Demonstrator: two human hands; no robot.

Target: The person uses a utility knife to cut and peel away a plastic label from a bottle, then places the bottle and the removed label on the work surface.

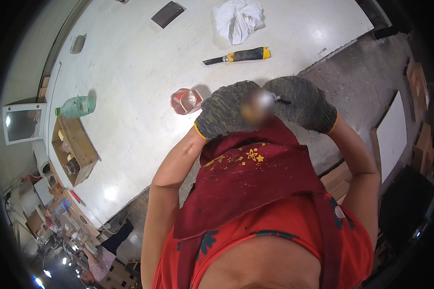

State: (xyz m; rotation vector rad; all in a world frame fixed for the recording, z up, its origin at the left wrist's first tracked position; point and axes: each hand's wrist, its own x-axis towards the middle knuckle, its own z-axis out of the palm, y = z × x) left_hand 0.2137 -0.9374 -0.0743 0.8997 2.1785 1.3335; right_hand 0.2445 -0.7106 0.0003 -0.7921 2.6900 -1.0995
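Both hands wear dark grey-green knitted gloves with yellow cuffs, held close together in front of my dark red apron. My left hand is closed at the left side of a blurred, roundish thing, silvery white with some orange-brown. My right hand is curled closed on the other side, with a short dark tip showing between the gloves. The blur hides what they hold. Beside my left hand, a red-and-clear plastic cup rests on the white table. Beyond the hands lies a black-and-yellow handled knife.
A crumpled white cloth or bag and a dark flat rectangle lie on the far part of the white table. At left are a green bottle and an open cardboard box. A white board leans at right. Another person is at lower left.
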